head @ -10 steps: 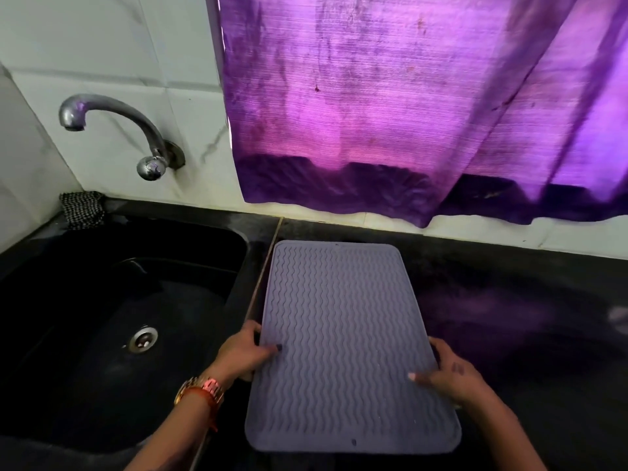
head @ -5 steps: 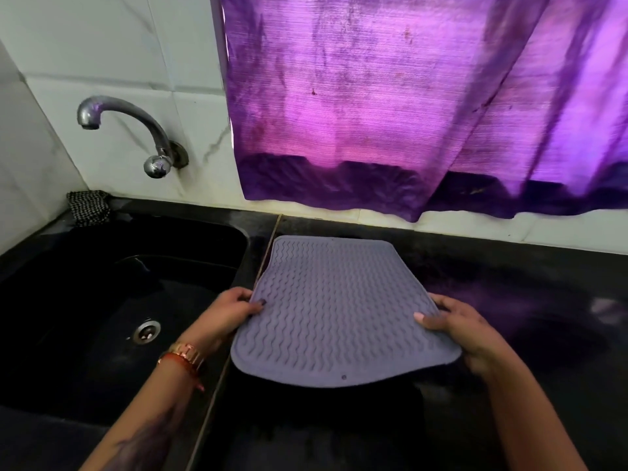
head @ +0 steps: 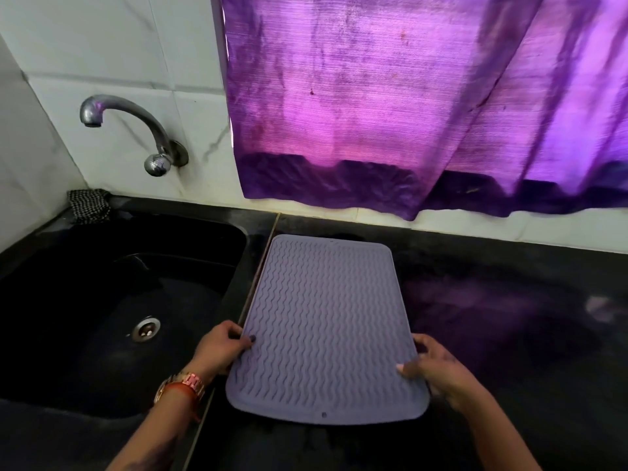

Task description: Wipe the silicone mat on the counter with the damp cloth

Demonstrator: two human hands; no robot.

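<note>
In the head view, a grey silicone mat (head: pixel 326 331) with a wavy ribbed surface is seen on the black counter (head: pixel 509 317), its long sides running away from the camera and its left edge lying along the seam between the counter and the sink. The far end of the mat is near the wall; the near end carries a small hole at its middle. Whether the near end is pressed flat on the counter or slightly lifted cannot be told.

The mat is gripped at its left edge by the left hand (head: pixel 222 351), with the thumb laid on the top surface and the fingers curled round the edge. A gold-coloured watch (head: pixel 181 385) and a red thread are worn on the left wrist. The right edge of the mat is gripped by the right hand (head: pixel 433 367), the thumb resting on top and the fingers tucked beneath the rim.

To the left, a black sink (head: pixel 102 300) with a metal drain (head: pixel 146 329) is set into the counter. A curved metal tap (head: pixel 136 130) is mounted on the white tiled wall (head: pixel 119 45) above it. A checked black-and-white cloth (head: pixel 89 205) is bunched at the far left corner of the sink rim, well apart from the mat and from both hands. A purple curtain (head: pixel 407 96) is hung over the wall behind the counter, its lower hem just above the counter's back edge.
</note>
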